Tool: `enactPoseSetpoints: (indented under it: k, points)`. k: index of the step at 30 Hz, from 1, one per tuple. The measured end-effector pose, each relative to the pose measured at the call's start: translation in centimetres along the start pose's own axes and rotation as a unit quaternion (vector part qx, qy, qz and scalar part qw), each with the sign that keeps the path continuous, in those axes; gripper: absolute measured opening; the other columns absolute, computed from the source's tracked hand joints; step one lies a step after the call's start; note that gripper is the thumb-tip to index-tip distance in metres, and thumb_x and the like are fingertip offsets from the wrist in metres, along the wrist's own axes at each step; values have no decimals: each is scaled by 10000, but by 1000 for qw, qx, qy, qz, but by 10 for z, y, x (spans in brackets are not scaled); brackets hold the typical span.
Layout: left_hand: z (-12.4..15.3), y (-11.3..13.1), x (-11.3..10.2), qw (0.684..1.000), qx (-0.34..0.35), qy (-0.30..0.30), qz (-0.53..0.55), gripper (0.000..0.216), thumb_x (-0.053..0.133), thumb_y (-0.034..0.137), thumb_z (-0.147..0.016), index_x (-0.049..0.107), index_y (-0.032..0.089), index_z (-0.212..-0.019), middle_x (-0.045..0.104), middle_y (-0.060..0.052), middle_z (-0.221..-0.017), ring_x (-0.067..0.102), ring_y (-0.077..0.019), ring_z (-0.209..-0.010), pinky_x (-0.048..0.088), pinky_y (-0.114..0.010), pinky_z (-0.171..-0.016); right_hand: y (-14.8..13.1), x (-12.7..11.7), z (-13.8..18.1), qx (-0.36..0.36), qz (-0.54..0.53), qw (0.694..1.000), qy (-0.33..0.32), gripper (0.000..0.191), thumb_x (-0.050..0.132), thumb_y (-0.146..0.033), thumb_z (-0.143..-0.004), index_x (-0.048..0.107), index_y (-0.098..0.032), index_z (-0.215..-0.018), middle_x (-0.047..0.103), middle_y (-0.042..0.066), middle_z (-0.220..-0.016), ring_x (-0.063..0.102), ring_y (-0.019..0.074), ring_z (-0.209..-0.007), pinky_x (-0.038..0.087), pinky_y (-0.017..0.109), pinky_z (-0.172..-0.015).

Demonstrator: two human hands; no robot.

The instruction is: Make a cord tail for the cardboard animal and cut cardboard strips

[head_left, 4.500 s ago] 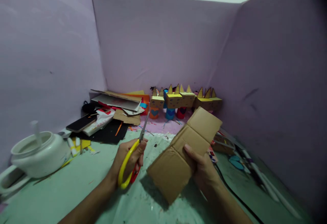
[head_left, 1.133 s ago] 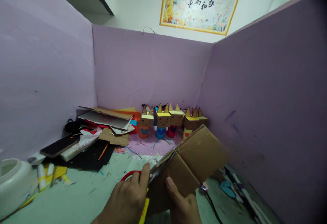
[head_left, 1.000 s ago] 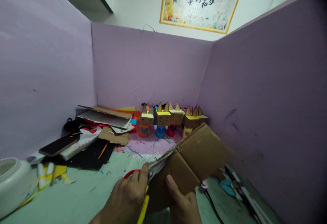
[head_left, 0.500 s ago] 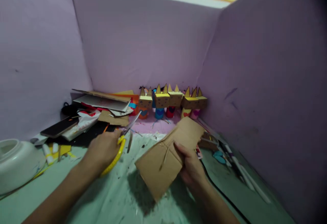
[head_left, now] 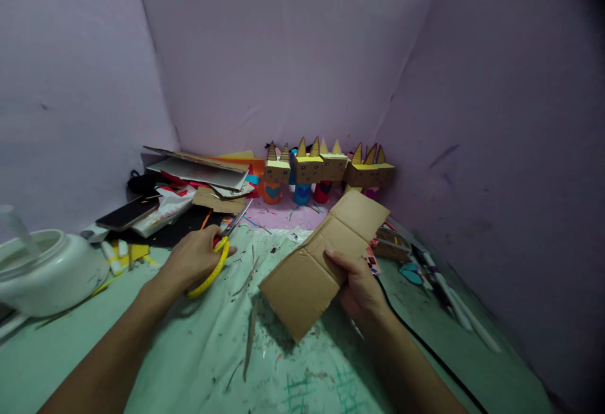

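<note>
Scissors (head_left: 218,269) with yellow handles are gripped in my left hand (head_left: 195,256), their blades pointing up and away to the right. My right hand (head_left: 360,285) grips a creased piece of brown cardboard (head_left: 302,285) by its right edge, thumb on top. The cardboard is tilted above the cloth. Thin cardboard strips (head_left: 250,341) lie on the green cloth (head_left: 208,351) between the hands.
Cardboard figures with pointed ears (head_left: 308,168) stand along the back wall. A stack of cardboard and paper (head_left: 198,171) lies at back left. A white teapot (head_left: 61,275) stands at the left. Tubes (head_left: 454,307) and a black cable (head_left: 425,357) lie at the right.
A thin curled strip that lay on the cardboard is off it, and strips now show on the cloth. The view has tilted down. Both hands keep their holds.
</note>
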State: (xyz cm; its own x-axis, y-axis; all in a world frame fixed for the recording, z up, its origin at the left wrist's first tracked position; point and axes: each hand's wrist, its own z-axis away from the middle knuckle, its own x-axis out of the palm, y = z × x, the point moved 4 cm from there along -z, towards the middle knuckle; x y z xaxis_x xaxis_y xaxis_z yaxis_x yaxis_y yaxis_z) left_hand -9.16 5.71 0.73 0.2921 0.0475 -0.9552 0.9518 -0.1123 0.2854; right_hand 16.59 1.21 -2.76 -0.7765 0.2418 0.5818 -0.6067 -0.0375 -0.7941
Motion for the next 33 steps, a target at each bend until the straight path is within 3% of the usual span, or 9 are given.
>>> enactPoseSetpoints:
  k: [3, 6, 9, 14, 20, 28, 33]
  points:
    - [10, 26, 3, 984, 29, 47, 172, 381, 569, 508, -681, 495, 179, -859, 555, -5, -641, 528, -173, -578, 360, -257, -531, 7, 6, 7, 9, 40, 998, -57, 421, 680, -192, -611, 591, -138, -1019, 695, 67, -889, 637, 221, -765, 495, 357, -733]
    - [23, 54, 14, 942, 59, 13, 331, 393, 634, 434, -656, 443, 195, -902, 519, 54, -595, 490, -118, -495, 368, -224, -489, 17, 18, 19, 45, 77, 985, -148, 425, 672, -220, -633, 580, -136, -1040, 681, 95, -939, 639, 236, -778, 488, 376, -728]
    - [31, 70, 23, 915, 81, -14, 395, 397, 674, 358, -624, 453, 190, -908, 535, 47, -644, 505, -111, -544, 384, -217, -509, 25, 28, 30, 73, 88, 972, -204, 446, 682, -239, -625, 580, -134, -1047, 670, 113, -974, 639, 246, -803, 479, 382, -742]
    - [33, 72, 27, 857, 48, -41, 512, 327, 645, 226, -612, 462, 161, -874, 496, 43, -654, 466, -92, -564, 374, -202, -518, 28, 33, 36, 98, 79, 967, -221, 501, 691, -257, -617, 569, -135, -1086, 660, 127, -994, 640, 245, -800, 484, 380, -727]
    - [32, 69, 36, 776, 56, -53, 626, 308, 619, 214, -637, 444, 178, -887, 488, 58, -609, 419, -77, -503, 325, -190, -471, 27, 31, 37, 141, 45, 956, -255, 535, 680, -252, -607, 552, -137, -1113, 665, 126, -986, 639, 258, -792, 497, 388, -697]
    - [28, 65, 51, 743, 31, -58, 666, 320, 648, 197, -628, 454, 177, -882, 474, 61, -614, 428, -74, -515, 320, -191, -488, 29, 28, 32, 128, 49, 962, -237, 523, 661, -208, -619, 548, -142, -1125, 668, 122, -977, 641, 262, -794, 499, 404, -705]
    - [28, 69, 53, 693, -17, -62, 718, 395, 695, 207, -545, 452, 177, -854, 482, 66, -589, 455, -83, -515, 348, -204, -508, 30, 26, 30, 141, 50, 962, -229, 516, 679, -217, -605, 565, -140, -1102, 677, 116, -957, 647, 260, -783, 498, 405, -707]
